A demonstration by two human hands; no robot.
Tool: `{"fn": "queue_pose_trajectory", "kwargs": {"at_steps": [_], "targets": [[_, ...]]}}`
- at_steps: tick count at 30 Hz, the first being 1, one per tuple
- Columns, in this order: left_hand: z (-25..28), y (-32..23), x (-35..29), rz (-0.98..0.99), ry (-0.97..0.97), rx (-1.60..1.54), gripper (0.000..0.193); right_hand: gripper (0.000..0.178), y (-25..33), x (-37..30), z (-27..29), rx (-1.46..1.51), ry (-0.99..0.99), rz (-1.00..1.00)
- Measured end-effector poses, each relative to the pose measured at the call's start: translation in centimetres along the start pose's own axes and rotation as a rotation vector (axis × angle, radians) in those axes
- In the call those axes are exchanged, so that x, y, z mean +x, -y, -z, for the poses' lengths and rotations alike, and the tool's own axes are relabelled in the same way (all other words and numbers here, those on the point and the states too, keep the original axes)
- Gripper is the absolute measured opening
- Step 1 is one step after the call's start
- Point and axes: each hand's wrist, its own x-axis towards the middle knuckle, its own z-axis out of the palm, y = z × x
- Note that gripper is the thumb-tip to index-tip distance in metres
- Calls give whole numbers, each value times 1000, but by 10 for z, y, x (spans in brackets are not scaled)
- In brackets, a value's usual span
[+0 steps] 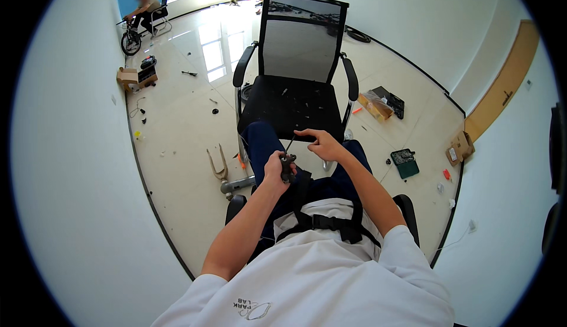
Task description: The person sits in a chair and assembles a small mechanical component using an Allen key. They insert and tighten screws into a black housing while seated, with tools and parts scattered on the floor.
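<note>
The left hand (pixel 277 167) is closed around a small dark tool (pixel 287 167), held over the lap. Just right of it and a little farther out, the right hand (pixel 322 144) has its fingers curled, pinching the tip of a thin rod (pixel 290 144) that rises from the tool. Directly beyond both hands stands a black mesh-backed office chair (pixel 298 61), small parts scattered on its seat. Farther right on the floor lie a green case (pixel 405 163) and a cardboard box (pixel 376 105).
</note>
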Motion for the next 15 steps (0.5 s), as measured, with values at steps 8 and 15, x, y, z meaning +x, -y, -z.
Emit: {"fn": "queue_pose_trajectory", "kwargs": {"at_steps": [8,15], "targets": [[3,2,5,-27,-20,15,21,71,5,0,5,-81,79,-87],[-7,1,-5,-25,-40,61,22,74,13,-10,9,-209,94,-58]]}}
